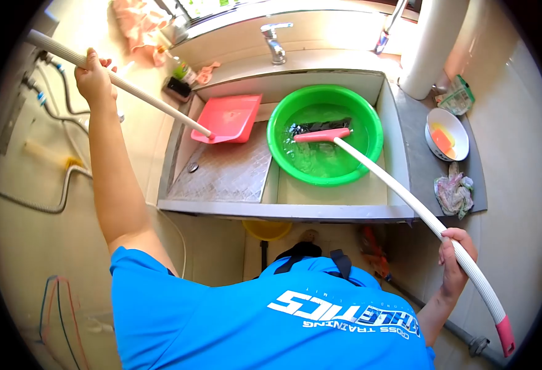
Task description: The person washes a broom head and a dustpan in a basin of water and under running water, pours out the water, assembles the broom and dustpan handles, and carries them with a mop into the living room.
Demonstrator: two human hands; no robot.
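Head view: The left hand [95, 80] grips the white handle of the pink dustpan [228, 117] near its upper end; the pan sits at the left side of the sink [283, 209], over the textured panel [225, 169]. The right hand [458, 259] is wrapped around the white handle of the broom [322, 135], with the pink end cap extending past the hand. The broom's pink head and dark bristles are inside the green basin [325, 179], which contains water and stands in the sink, right of the dustpan. The faucet [275, 44] is mounted behind. On the grey surface [414, 123] at right are a white bowl [442, 117] and a crumpled plastic bag [455, 192].
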